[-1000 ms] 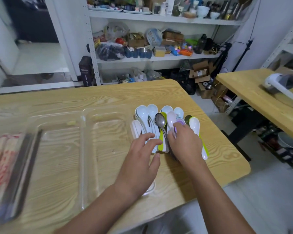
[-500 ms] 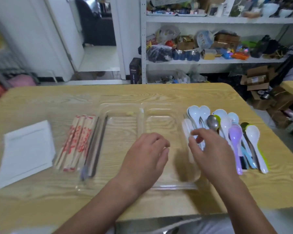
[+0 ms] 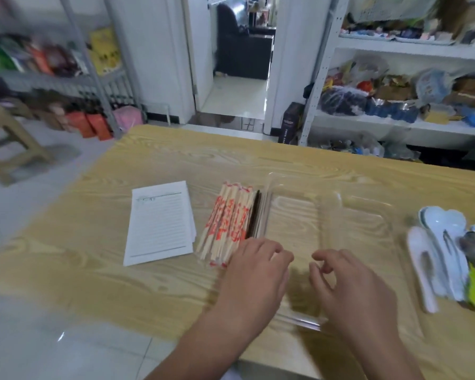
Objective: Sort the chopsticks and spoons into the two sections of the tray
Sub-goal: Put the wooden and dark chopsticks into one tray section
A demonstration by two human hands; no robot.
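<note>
Left hand and right hand: loosely curled, holding nothing, over near end of the clear tray. Wrapped chopsticks just left of tray, long axis near-far. Spoons right, bowls far.

Clear glossy plastic tray; wood-grain table; paper-wrapped chopsticks.

The table is pale yellow with swirling brown wood grain. Left of the left hand, the chopsticks have cream wrappers printed in red, the paper is white with thin grey lines. The tray is clear. Right of the right hand, the spoons are white and pale blue, one silver, one lime green
</note>
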